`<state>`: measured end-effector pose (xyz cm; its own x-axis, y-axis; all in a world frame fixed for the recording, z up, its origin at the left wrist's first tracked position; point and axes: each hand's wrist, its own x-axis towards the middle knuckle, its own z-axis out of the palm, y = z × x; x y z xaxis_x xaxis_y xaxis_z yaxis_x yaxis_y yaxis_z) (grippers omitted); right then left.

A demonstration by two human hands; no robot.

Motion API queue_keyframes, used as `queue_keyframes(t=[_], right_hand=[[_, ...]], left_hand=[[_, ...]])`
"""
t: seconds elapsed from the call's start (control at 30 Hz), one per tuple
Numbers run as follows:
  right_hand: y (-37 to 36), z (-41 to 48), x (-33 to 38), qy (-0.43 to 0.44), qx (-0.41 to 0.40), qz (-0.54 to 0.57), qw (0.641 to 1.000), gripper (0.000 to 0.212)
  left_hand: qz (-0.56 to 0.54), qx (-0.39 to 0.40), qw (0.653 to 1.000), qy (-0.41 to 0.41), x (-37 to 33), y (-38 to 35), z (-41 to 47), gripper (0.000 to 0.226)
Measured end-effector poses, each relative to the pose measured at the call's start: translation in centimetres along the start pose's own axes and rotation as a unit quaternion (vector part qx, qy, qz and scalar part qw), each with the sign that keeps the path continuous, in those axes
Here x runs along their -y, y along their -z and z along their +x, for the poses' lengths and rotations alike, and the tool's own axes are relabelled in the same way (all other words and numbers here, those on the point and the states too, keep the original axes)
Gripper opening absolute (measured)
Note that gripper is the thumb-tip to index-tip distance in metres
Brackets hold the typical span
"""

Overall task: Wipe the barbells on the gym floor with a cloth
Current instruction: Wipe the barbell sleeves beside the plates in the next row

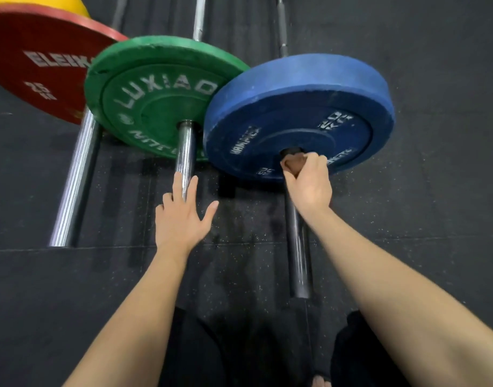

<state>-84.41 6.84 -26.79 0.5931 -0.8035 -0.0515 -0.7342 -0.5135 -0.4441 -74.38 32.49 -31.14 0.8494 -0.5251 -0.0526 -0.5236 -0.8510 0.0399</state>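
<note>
Three barbells lie side by side on the black rubber floor. My right hand (308, 180) grips a brown cloth (292, 163) wrapped round the dark sleeve (298, 258) of the right barbell, right against the blue plate (304, 107). My left hand (181, 216) lies flat with straight, spread fingers on the chrome sleeve (185, 152) of the middle barbell, just below the green plate (156, 90). The end of that sleeve is hidden under my hand.
At the left a third chrome sleeve (75, 180) runs out of a red plate (36, 62), with a yellow plate (55, 4) behind it. The bars' shafts run away at the top. My dark-clad knees (359, 353) are at the bottom edge.
</note>
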Motion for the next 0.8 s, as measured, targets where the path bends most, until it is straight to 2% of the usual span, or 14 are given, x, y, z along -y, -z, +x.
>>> queue_keyframes(t=[0.07, 0.13, 0.3, 0.4, 0.53, 0.63, 0.7, 0.8], right_hand=[[-1.1, 2.1, 0.9, 0.050, -0.005, -0.083, 0.995, 0.052], [-1.5, 2.4, 0.9, 0.077, -0.008, -0.116, 0.990, 0.054], [-0.8, -2.8, -3.1, 0.143, 0.021, -0.059, 0.988, 0.052], [-0.6, -5.1, -4.3, 0.152, 0.046, -0.093, 0.983, 0.045], [-1.1, -2.0, -2.3, 0.176, 0.015, -0.184, 0.967, 0.034], [-1.5, 2.0, 0.2, 0.138, 0.048, -0.184, 0.972, 0.041], [-1.6, 3.6, 0.9, 0.140, 0.042, -0.210, 0.967, 0.050], [-1.1, 2.7, 0.7, 0.158, 0.043, -0.208, 0.964, 0.043]], left_hand=[[0.007, -0.003, 1.000, 0.000, 0.2, -0.3, -0.1, 0.080], [0.013, -0.008, 1.000, 0.001, 0.3, -0.4, 0.0, 0.080], [0.015, -0.001, 1.000, 0.001, 0.3, -0.3, 0.0, 0.082], [0.015, -0.005, 1.000, 0.000, 0.1, -0.1, 0.1, 0.083], [0.018, -0.004, 1.000, -0.001, -0.2, -0.3, 0.1, 0.083], [0.029, -0.008, 1.000, 0.002, -0.2, -0.4, 0.1, 0.083], [0.037, -0.010, 0.999, 0.001, -0.3, -0.5, 0.0, 0.083], [0.040, -0.004, 0.999, 0.004, -0.3, -0.3, -0.1, 0.083]])
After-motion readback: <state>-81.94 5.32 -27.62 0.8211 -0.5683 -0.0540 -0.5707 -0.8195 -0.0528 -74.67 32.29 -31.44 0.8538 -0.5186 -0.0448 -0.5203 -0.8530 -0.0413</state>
